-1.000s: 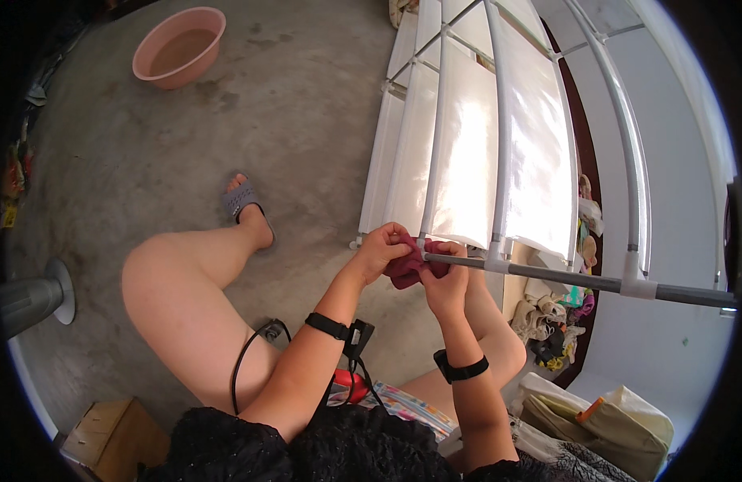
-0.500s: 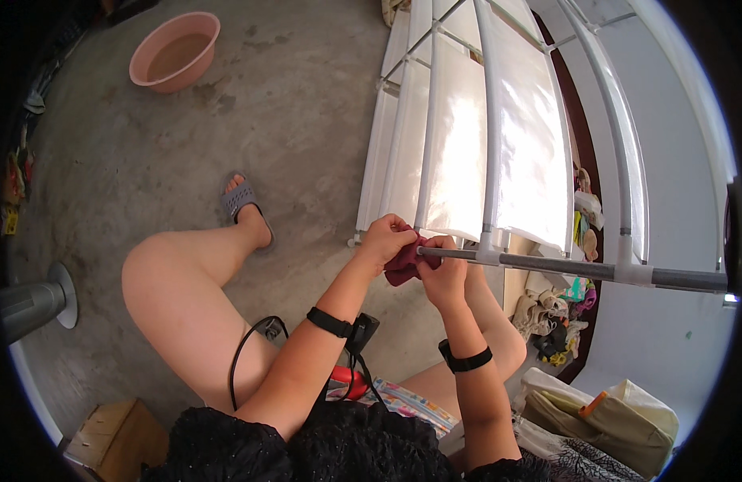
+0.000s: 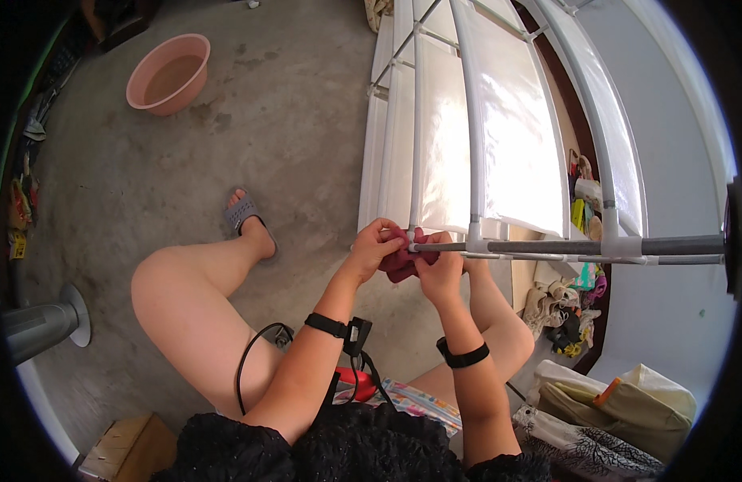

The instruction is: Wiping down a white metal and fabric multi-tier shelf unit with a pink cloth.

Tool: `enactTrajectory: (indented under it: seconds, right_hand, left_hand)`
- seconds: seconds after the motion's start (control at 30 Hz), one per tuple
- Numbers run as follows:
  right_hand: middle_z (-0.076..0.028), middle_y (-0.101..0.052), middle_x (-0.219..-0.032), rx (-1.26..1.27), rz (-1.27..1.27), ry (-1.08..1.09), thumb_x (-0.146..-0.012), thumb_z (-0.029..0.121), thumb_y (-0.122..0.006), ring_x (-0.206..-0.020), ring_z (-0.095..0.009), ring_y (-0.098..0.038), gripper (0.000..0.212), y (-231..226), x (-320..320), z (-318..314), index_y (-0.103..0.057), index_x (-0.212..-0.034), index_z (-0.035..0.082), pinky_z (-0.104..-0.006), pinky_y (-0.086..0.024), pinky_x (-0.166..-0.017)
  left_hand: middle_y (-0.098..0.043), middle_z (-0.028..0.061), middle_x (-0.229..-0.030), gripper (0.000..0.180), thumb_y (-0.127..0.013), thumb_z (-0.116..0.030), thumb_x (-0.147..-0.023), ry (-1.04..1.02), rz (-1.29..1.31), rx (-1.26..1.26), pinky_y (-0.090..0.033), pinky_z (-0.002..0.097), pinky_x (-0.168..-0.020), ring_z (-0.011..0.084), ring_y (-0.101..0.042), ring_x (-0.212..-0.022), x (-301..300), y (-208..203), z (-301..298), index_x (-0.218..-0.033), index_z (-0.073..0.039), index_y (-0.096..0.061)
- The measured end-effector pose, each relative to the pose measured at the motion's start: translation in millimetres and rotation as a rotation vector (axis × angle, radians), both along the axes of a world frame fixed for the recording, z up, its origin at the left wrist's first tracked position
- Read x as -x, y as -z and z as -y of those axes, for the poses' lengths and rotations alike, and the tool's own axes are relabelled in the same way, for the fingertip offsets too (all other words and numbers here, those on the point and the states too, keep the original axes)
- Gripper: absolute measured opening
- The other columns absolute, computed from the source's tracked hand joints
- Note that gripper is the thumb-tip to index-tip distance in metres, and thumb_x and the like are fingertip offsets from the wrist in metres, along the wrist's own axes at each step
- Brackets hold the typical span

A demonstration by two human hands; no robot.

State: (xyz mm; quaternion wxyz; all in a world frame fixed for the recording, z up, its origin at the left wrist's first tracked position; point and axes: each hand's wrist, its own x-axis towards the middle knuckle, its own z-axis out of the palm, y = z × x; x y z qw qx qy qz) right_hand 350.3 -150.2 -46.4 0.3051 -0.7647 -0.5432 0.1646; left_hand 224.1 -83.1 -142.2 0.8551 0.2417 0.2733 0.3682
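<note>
Both my hands grip a dark red cloth [image 3: 400,265] at the near left end of a grey rack tube [image 3: 445,247]. My left hand [image 3: 373,251] pinches the cloth beside the white connector [image 3: 412,241] on the tube's end. Just below the tube, my right hand [image 3: 440,273] is closed on the cloth's other side. Part of the cloth is hidden by my fingers. The tube belongs to a rack with white poles and glossy white fabric shelves [image 3: 519,145], which extends away from me.
A pink basin [image 3: 171,98] holding brownish water stands on the concrete floor [image 3: 306,136]. Shoes [image 3: 547,304] and other items are heaped beyond the rack. A beige bag [image 3: 628,410] lies at the lower right, a cardboard box [image 3: 126,450] at the lower left. A grey cylindrical object [image 3: 41,329] is at left.
The view has shifted slightly, and the rack sits a little differently, with a second lower tube now visible at right. My hands stay on the cloth, its folds rearranged around the tube's end.
</note>
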Motion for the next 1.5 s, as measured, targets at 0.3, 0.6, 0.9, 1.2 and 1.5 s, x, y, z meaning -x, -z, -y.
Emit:
enactTrajectory:
  seconds: [0.3,0.6,0.9,1.2,1.5]
  right_hand:
    - [-0.009,-0.062,-0.084,0.025,-0.159,-0.162,-0.079,-0.008,-0.066,-0.076,-0.019,-0.062,0.023,-6,-12,-6,-0.053,-0.095,0.002,-0.0327,-0.051,-0.069]
    - [-0.006,-0.061,-0.083,0.146,-0.248,-0.231,-0.080,-0.009,-0.066,-0.076,-0.016,-0.060,0.024,-12,-20,-17,-0.051,-0.094,0.004,-0.0305,-0.050,-0.070]
    - [-0.005,-0.058,-0.080,-0.033,-0.162,0.040,-0.079,-0.004,-0.070,-0.074,-0.016,-0.061,0.023,1,4,2,-0.052,-0.091,0.004,-0.0314,-0.051,-0.070]
    - [-0.005,-0.059,-0.089,-0.339,-0.147,0.423,-0.077,-0.005,-0.074,-0.084,-0.018,-0.060,0.032,56,58,32,-0.049,-0.096,0.004,-0.0308,-0.052,-0.080]
    - [-0.012,-0.068,-0.105,-0.094,-0.425,0.480,-0.083,-0.009,-0.071,-0.095,-0.018,-0.066,0.026,142,61,72,-0.052,-0.097,0.002,-0.0304,-0.052,-0.090]
  left_hand:
    - [-0.070,0.0062,-0.098,0.023,-0.070,0.001,-0.088,-0.017,-0.002,-0.007,-0.054,0.0258,-0.077,0.0121,-0.065,-0.088,1,-4,2,-0.105,-0.005,-0.057]
    - [-0.067,0.0051,-0.094,0.023,-0.068,0.000,-0.084,0.164,-0.227,-0.131,-0.051,0.0277,-0.074,0.0124,-0.061,-0.083,2,-16,-17,-0.103,-0.005,-0.056]
    - [-0.067,0.0057,-0.096,0.024,-0.064,0.002,-0.086,0.017,0.004,-0.070,-0.052,0.0254,-0.077,0.0111,-0.062,-0.087,2,2,2,-0.108,-0.003,-0.055]
    - [-0.065,0.0050,-0.091,0.020,-0.060,0.005,-0.082,-0.399,-0.263,0.068,-0.051,0.0279,-0.075,0.0135,-0.061,-0.082,-37,51,38,-0.100,-0.002,-0.057]
    - [-0.064,0.0059,-0.086,0.015,-0.057,0.006,-0.079,-0.611,-0.724,0.129,-0.050,0.0293,-0.073,0.0152,-0.061,-0.077,-29,103,47,-0.093,-0.001,-0.059]
